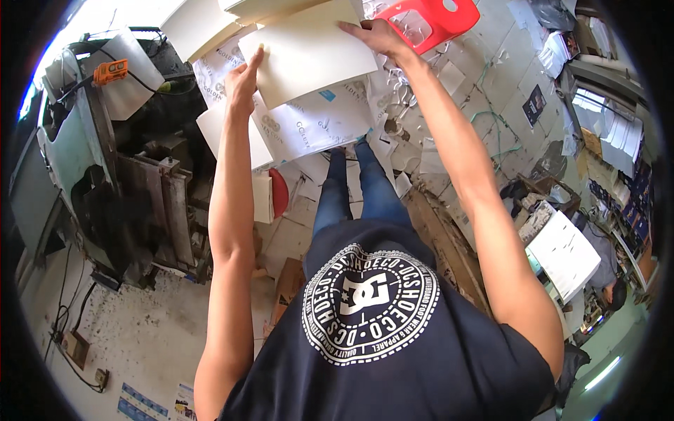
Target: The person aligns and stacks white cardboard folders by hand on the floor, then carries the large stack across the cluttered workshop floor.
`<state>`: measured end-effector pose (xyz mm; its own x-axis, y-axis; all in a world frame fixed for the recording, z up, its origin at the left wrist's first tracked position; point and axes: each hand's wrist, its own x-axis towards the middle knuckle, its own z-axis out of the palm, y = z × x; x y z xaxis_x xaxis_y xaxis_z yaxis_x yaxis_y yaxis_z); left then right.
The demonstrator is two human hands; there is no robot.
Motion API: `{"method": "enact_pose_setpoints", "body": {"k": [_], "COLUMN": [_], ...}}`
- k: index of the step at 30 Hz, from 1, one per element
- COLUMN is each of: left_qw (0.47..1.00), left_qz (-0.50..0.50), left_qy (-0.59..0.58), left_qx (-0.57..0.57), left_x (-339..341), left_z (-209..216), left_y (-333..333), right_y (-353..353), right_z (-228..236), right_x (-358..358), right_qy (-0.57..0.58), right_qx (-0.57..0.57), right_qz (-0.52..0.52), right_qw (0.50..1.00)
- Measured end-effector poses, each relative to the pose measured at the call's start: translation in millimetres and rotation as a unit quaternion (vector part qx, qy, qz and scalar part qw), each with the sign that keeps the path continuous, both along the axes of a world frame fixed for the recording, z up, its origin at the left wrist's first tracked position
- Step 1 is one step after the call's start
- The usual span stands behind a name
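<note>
A stack of cream paper sheets [312, 59] is held out in front of me, tilted, between my two hands. My left hand [242, 85] grips its left edge, with the thumb up along the side. At the upper right edge my right hand [379, 38] is closed on the sheets, fingers lying over the top and the thumb hidden. Beneath is printed wrapping paper [316, 130], spread out with a pale sheet [235, 133] by its left side. More cream sheets [203, 28] lie beyond the stack.
A red plastic stool [435, 21] stands just past my right hand. On the left is a worn machine [154, 203] with an orange control box [111, 71]. Paper scraps and green string [495, 119] litter the tiled floor. Cluttered shelves [618, 161] line the right, where another person [614, 291] is partly visible.
</note>
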<state>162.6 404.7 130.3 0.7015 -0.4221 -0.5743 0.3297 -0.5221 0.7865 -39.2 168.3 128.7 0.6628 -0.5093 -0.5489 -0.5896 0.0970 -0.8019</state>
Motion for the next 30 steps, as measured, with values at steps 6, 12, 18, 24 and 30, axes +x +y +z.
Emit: {"method": "enact_pose_setpoints", "body": {"k": [6, 12, 18, 24, 30], "left_qw": [1.0, 1.0, 0.999, 0.944, 0.96], "left_qz": [0.007, 0.015, -0.006, 0.042, 0.122], "left_qy": [-0.005, 0.008, 0.011, 0.268, 0.2], "left_qx": [-0.001, -0.002, 0.036, -0.188, -0.153], "left_x": [-4.1, -4.4, 1.3, -38.6, -46.7], "left_z": [-9.7, -16.6, -10.9, -22.0, -27.1], "left_y": [-2.1, -0.9, 12.0, 21.7, 16.1], "right_y": [3.7, 0.9, 9.6, 16.0, 46.5], "right_z": [-18.4, -23.8, -11.3, -45.4, -32.2], "right_x": [-3.4, -8.8, -17.8, -32.6, -16.0], "right_qy": [0.024, 0.029, 0.008, -0.11, -0.142], "right_qx": [-0.011, -0.045, -0.046, 0.364, 0.26], "right_qz": [-0.004, 0.004, -0.131, -0.171, -0.173], "right_qw": [1.0, 0.999, 0.99, 0.909, 0.939]}}
